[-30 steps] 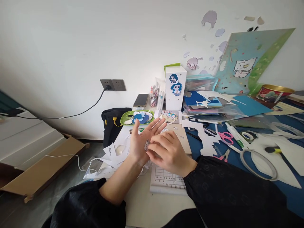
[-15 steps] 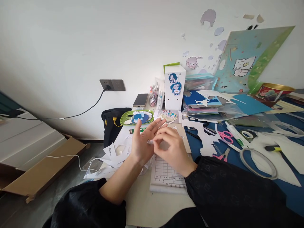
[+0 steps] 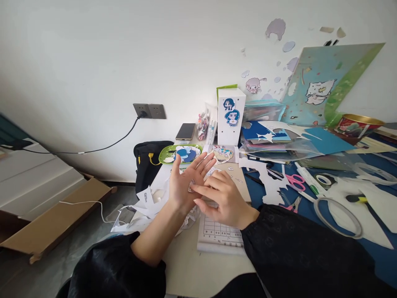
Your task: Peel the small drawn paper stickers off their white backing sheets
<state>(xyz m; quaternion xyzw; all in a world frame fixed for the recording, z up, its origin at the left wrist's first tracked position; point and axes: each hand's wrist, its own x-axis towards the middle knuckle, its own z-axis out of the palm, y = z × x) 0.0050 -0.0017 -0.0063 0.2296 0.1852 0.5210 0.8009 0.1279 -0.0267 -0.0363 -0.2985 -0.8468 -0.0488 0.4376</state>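
- Small paper piece [image 3: 191,185] with printed lines, pressed against the open palm, above the desk's [image 3: 192,265] left part, near its front edge; mostly hidden by fingers.
- Left hand [image 3: 186,182] raised, palm turned inward, fingers spread and straight; nothing clasped, paper only resting on the palm.
- Right hand [image 3: 221,196] laid across from the right, fingertips on the paper piece at the left palm; fingers loosely curved, pinch or flat press not distinguishable.
- Directly beneath both hands: gridded cutting mat [image 3: 218,234], near the front edge.
- Left of the hands: heap of white paper scraps [image 3: 145,205] at the desk's left edge.
- Behind the hands: green plate [image 3: 182,154] with blue-and-white cutout; white box [image 3: 229,116] with two figure stickers, toward the back edge; phone [image 3: 185,131] beside it to the left.
- To the right, well apart: pink scissors [image 3: 294,180], tape ring [image 3: 338,213], on blue surface.
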